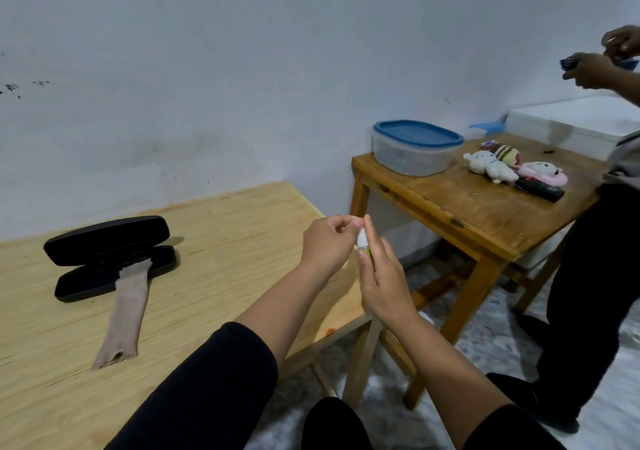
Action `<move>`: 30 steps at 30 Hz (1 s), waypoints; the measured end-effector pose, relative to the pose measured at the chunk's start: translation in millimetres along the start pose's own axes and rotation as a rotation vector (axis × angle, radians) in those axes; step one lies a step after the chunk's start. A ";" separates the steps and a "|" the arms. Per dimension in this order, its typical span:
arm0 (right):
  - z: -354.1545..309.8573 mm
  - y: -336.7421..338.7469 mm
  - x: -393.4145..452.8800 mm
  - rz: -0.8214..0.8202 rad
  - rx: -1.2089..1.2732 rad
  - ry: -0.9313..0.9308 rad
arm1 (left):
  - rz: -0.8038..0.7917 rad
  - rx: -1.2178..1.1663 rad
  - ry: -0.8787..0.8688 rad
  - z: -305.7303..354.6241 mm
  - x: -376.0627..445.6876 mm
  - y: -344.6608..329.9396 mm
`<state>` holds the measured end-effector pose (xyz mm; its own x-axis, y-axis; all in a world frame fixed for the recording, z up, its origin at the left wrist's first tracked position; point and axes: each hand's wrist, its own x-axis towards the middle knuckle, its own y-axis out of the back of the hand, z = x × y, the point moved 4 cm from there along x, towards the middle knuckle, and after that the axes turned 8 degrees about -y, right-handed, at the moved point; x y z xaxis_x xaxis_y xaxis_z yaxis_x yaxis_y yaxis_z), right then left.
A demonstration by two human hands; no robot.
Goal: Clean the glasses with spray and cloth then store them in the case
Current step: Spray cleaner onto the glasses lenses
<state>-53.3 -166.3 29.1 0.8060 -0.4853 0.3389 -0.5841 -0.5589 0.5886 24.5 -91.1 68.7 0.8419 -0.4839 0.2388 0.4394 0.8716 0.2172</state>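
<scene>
Plain domestic room, likely a home: scuffed pale painted wall (207, 68), 2 bare wooden tables (467, 203), lidded plastic food container (415, 148), small plush toys (512, 169), mottled stone floor (485, 345).

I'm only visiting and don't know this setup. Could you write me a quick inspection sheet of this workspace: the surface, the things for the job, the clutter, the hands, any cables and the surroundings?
Surface: light plywood table, bare wood.
Job's things: open black hard glasses case on the table; beige cloth strip lying partly in the case; small white and green spray bottle held in the air. No glasses seen.
Clutter: nothing seen on this table.
Hands: right hand grips the bottle; left hand pinches its top.
Cables: nothing seen.
Surroundings: darker wooden side table with a blue-lidded clear plastic tub and small plush toys; a second person standing on the right.
</scene>
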 end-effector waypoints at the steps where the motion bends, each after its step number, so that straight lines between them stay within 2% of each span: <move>1: -2.0 1.1 0.3 0.001 -0.006 0.007 | 0.015 -0.017 0.015 0.6 -0.2 -0.6; 10: -8.0 14.4 5.1 0.036 -0.082 0.057 | 0.062 -0.185 0.163 3.3 3.9 -14.2; 11: -7.1 15.2 3.8 0.033 -0.093 0.061 | 0.089 -0.210 0.182 2.7 6.7 -12.0; 13: 0.7 14.0 -6.5 0.009 -0.144 0.064 | 0.242 -0.268 0.185 3.0 22.0 7.5; 14: 6.6 13.6 -14.1 -0.003 -0.156 0.047 | 0.309 -0.212 0.144 5.8 31.8 24.3; 16: 17.5 17.0 -22.7 -0.006 -0.112 -0.016 | 0.342 0.016 0.044 12.6 41.2 54.4; 18: 17.7 23.3 -17.7 0.011 0.006 -0.070 | 0.244 0.137 -0.026 10.8 36.2 63.1; 22: 0.3 25.0 -2.2 0.007 0.233 -0.075 | 0.058 0.281 -0.048 -22.2 3.1 43.5; 27: 1.9 22.6 1.4 0.015 0.323 -0.101 | 0.013 0.262 0.022 -46.7 -23.1 27.2; 30: 7.6 19.5 3.1 -0.007 0.353 -0.122 | -0.013 0.296 -0.006 -56.6 -26.6 23.8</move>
<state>-62.9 -183.8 36.1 0.8052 -0.5453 0.2330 -0.5929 -0.7496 0.2944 30.3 -53.0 14.0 0.8346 -0.4960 0.2397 0.3387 0.8052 0.4868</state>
